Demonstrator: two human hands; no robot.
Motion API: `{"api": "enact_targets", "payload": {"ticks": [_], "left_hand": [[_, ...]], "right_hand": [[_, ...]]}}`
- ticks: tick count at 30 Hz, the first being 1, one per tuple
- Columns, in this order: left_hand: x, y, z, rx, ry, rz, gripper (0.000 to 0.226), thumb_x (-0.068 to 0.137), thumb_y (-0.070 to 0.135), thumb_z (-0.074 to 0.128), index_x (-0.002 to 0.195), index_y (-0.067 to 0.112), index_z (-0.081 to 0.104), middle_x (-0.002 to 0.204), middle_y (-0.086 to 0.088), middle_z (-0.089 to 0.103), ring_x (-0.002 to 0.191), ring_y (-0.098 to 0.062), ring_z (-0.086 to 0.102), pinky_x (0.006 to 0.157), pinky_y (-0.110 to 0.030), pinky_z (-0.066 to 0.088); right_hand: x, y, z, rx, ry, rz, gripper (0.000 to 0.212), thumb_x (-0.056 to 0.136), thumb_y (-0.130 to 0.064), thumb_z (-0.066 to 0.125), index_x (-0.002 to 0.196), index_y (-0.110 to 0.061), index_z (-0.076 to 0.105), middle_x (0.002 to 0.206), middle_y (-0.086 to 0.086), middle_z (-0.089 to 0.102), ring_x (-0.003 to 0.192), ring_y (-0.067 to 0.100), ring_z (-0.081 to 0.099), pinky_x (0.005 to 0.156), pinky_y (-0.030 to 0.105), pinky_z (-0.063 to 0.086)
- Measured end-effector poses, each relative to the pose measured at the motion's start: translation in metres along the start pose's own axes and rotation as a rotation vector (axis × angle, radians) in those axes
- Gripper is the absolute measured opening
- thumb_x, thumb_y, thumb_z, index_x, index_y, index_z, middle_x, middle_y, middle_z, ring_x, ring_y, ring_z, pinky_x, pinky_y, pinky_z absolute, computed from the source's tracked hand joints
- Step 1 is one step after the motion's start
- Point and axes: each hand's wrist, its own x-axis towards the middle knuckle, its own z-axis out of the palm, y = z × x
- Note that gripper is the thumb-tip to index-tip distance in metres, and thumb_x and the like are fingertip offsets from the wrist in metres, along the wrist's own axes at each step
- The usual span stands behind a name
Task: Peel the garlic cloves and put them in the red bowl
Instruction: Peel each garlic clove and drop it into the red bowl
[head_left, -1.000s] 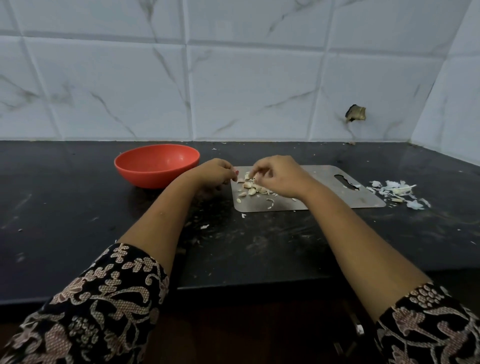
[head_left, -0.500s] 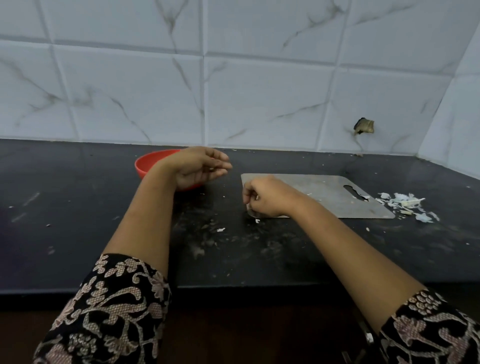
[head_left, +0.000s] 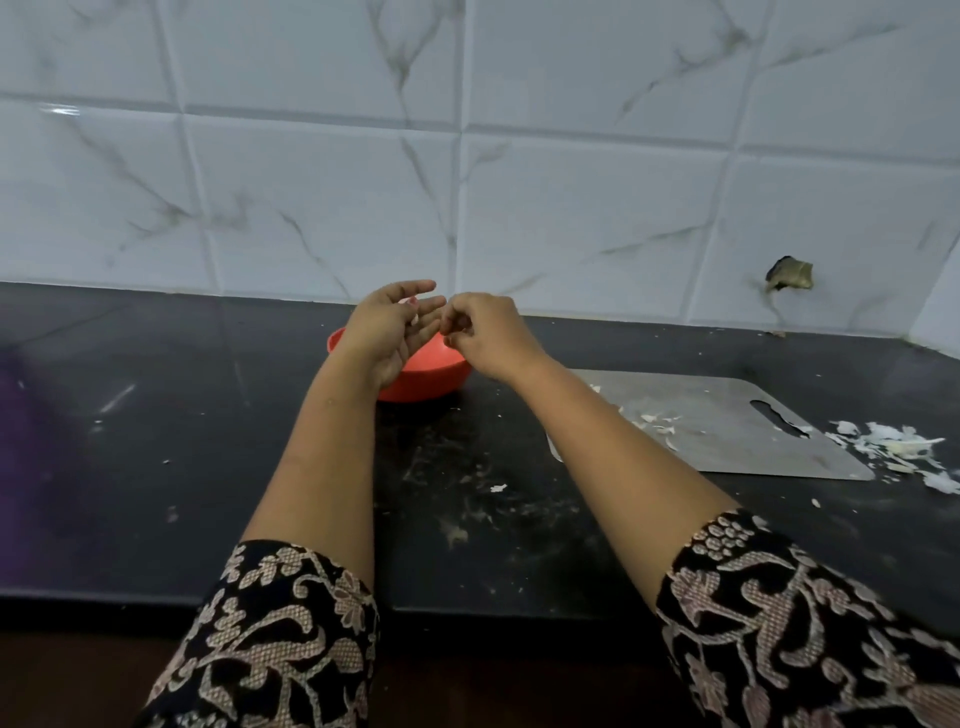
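Both hands hover over the red bowl (head_left: 434, 375), which stands on the black counter and is partly hidden behind them. My left hand (head_left: 387, 335) is held palm up with its fingers straight, and a small pale bit of garlic (head_left: 414, 317) lies against those fingers. My right hand (head_left: 488, 338) has its fingers curled tight, their tips touching the left fingertips. A pale garlic clove (head_left: 448, 341) peeks out of its grip. Whatever lies inside the bowl is hidden.
A steel cutting board (head_left: 737, 415) lies to the right with a few peel scraps (head_left: 655, 420) on it. A heap of garlic skins (head_left: 888, 448) sits past its right end. A tiled wall rises behind, and the counter's front edge is near me.
My right hand gathered the cloves off the board and rose leftward over the bowl. My left hand lifted to meet it, palm open. The board now holds only scraps.
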Motion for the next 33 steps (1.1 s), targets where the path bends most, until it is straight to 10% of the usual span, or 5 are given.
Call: {"api": "enact_targets", "payload": {"ticks": [6, 18, 33], "left_hand": [[0.002, -0.003, 0.006, 0.071, 0.022, -0.007, 0.032, 0.101, -0.006, 0.029, 0.111, 0.006, 0.057, 0.112, -0.014, 0.062, 0.091, -0.015, 0.066, 0.066, -0.018, 0.056], [-0.029, -0.036, 0.087, 0.098, -0.097, 0.053, 0.028, 0.101, -0.001, 0.032, 0.111, 0.000, 0.059, 0.086, -0.010, 0.067, 0.073, -0.014, 0.066, 0.063, -0.020, 0.057], [-0.041, -0.058, 0.094, 0.761, -0.214, 0.402, 0.021, 0.102, 0.013, 0.045, 0.099, 0.004, 0.064, 0.075, -0.001, 0.065, 0.046, -0.005, 0.059, 0.045, -0.019, 0.047]], "right_hand": [[-0.003, 0.013, 0.004, 0.063, 0.034, 0.018, 0.015, 0.088, 0.003, 0.061, 0.092, -0.005, 0.073, 0.089, 0.000, 0.069, 0.082, 0.008, 0.060, 0.069, 0.002, 0.040], [-0.040, 0.044, -0.042, 0.378, 0.209, 0.090, 0.014, 0.088, -0.003, 0.068, 0.100, -0.008, 0.072, 0.083, 0.008, 0.071, 0.082, 0.022, 0.071, 0.080, 0.036, 0.060], [-0.078, 0.068, -0.072, 0.584, 0.230, 0.160, 0.007, 0.091, -0.006, 0.065, 0.093, -0.007, 0.071, 0.079, 0.008, 0.072, 0.070, 0.009, 0.067, 0.065, 0.017, 0.053]]}}
